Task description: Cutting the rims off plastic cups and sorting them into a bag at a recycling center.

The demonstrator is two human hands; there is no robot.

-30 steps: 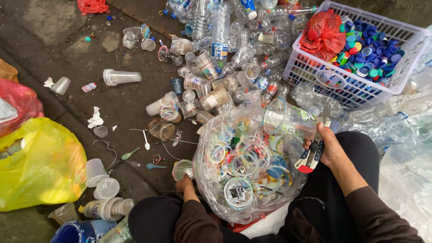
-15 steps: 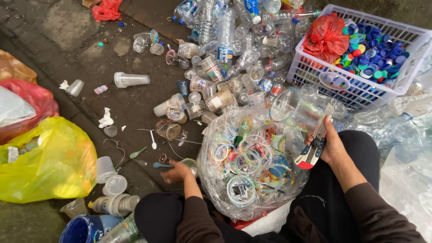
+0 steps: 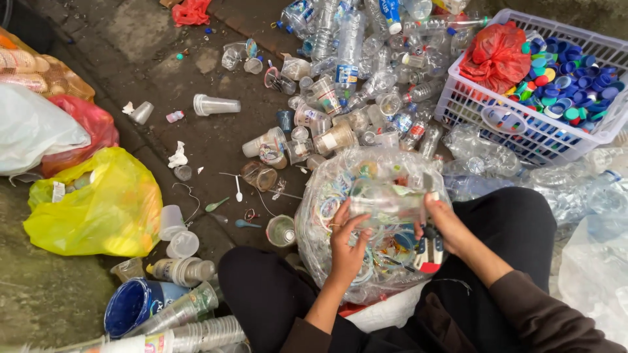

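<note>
We're gripping a clear cup with both hands — left hand, right hand also clutching a cutter; best keeping the blade angled away.

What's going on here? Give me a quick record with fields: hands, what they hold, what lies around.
Left hand: grips one end of a clear plastic cup, held sideways over the bag.
Right hand: grips the cup's other end, with a red and black cutter tucked in the same hand.
Clear bag: between the knees, full of plastic rings and lids.
White basket: upper right, holds coloured bottle caps and a red bag.
Ground pile: clear bottles and cups.
Yellow bag: at left.
</note>
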